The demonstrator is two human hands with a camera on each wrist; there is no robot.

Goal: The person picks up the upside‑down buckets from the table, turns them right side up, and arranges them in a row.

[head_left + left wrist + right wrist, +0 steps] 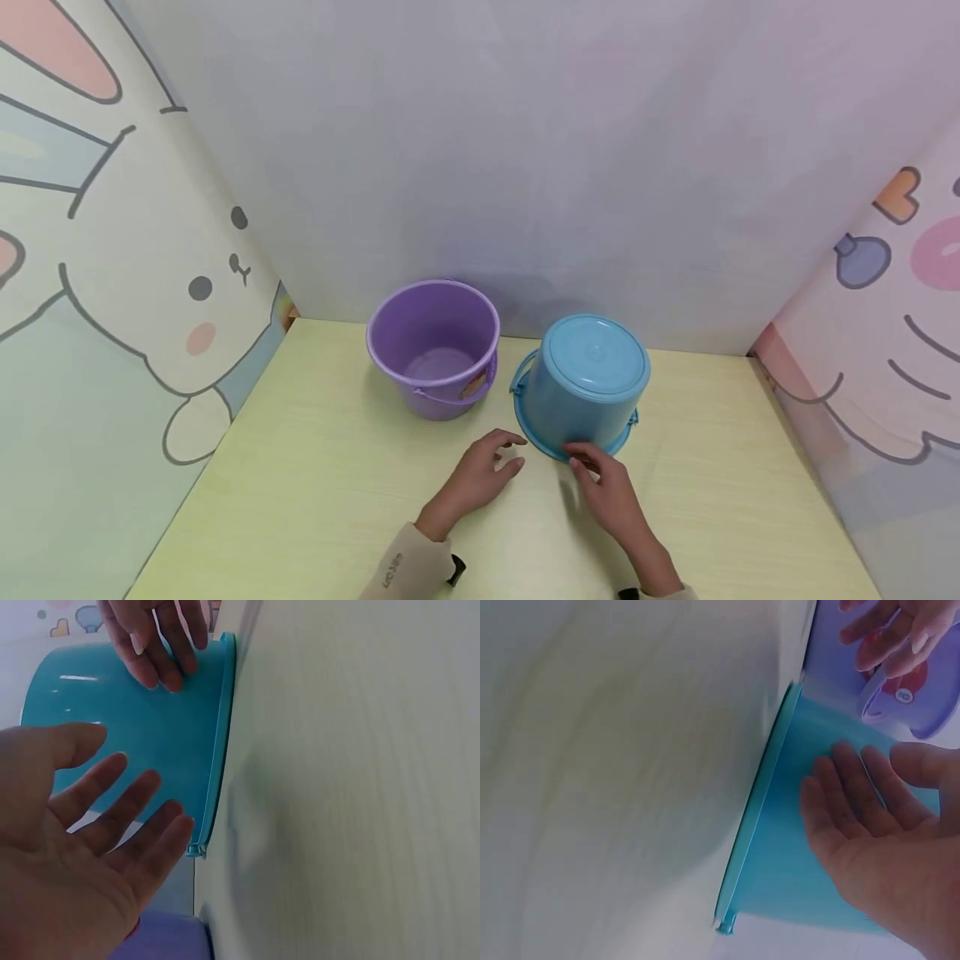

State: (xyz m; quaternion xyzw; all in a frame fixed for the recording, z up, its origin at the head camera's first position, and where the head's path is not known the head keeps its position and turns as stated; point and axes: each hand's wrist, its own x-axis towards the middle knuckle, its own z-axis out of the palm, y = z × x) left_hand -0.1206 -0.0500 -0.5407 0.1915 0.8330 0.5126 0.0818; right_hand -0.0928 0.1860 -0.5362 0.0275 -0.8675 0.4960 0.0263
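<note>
A blue bucket (592,392) stands upside down on the table, its base up and its rim on the tabletop. To its left a purple bucket (433,333) sits upright with its mouth up and its handle lowered at the front. My left hand (476,475) hovers in front of the gap between the two buckets, fingers loosely bent and holding nothing. Close to the blue bucket's near side is my right hand (606,492), its fingers relaxed; whether they touch the wall I cannot tell. The left wrist view shows the blue bucket (142,712) beyond the left palm (67,862).
The pale wooden table (300,500) ends at a plain light backdrop (525,167) just behind the buckets. Side panels with cartoon drawings, including a white rabbit (150,275), flank the table. A red and white sticker (907,684) marks the purple bucket.
</note>
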